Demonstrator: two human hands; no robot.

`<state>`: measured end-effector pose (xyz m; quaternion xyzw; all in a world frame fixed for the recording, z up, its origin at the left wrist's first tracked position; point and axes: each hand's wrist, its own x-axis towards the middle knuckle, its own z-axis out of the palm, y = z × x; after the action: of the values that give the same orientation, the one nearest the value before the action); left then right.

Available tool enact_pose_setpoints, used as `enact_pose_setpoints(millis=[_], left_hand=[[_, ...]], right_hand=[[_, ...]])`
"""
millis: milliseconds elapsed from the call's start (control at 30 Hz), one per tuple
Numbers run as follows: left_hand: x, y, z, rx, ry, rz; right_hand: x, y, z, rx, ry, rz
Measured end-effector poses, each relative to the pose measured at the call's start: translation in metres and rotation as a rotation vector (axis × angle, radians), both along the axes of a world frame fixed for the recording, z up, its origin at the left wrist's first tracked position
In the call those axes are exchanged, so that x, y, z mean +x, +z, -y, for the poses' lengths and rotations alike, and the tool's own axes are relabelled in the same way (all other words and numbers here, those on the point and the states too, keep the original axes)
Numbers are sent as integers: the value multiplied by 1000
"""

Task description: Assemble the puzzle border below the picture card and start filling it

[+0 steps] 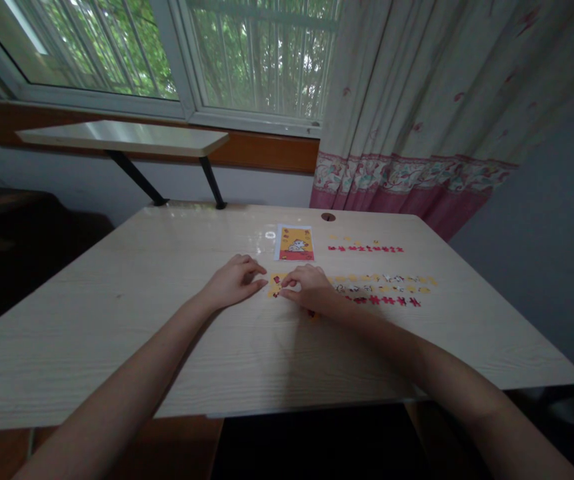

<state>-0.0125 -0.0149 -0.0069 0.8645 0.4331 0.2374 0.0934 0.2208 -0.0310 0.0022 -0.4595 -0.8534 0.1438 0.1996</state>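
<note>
A small patch of joined yellow puzzle pieces (273, 287) with dark red marks lies on the table between my hands. My left hand (234, 283) rests at its left edge, thumb and forefinger apart, holding nothing. Over the patch's right side, my right hand (311, 287) has its thumb and forefinger pinched on a puzzle piece, mostly covered by the fingers. Just behind the patch is a reference picture (295, 243) of a white cartoon animal on yellow and red. A dark red and yellow piece (313, 313) shows partly under my right wrist.
To the right, loose puzzle pieces lie in rows: red ones (389, 301), with yellow and white ones (397, 279) behind. Another red row (367, 249) is farther back. A raised shelf (121, 137) on black legs stands at the back left. A curtain (397, 173) hangs behind the table (167, 373).
</note>
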Motion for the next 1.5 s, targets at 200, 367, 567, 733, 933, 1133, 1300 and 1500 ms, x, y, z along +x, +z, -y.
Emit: enact_pose_setpoints(millis=[200,367,567,733,933,1133,1300,1500], left_hand=[[2,1,2,-21,-9,-6],[3,-1,2,-42,-10,-24],[5,2,4,-47,0,-10],[6,3,5,-46,2,-21],[6,1,4,-44,10,-21],[5,1,3,-38,5,-25],[6,1,4,-42,12,-13],[4,0,2,-39,3,-25]], right_hand=[[10,7,23,22,16,-18],[6,-2,32,25,51,-46],[2,-3,29,37,40,-50],[2,-4,28,37,37,-55],[0,-7,28,35,26,-46],[-1,-8,28,58,31,-40],[-1,-8,27,62,29,-39],[-2,-4,29,63,28,-23]])
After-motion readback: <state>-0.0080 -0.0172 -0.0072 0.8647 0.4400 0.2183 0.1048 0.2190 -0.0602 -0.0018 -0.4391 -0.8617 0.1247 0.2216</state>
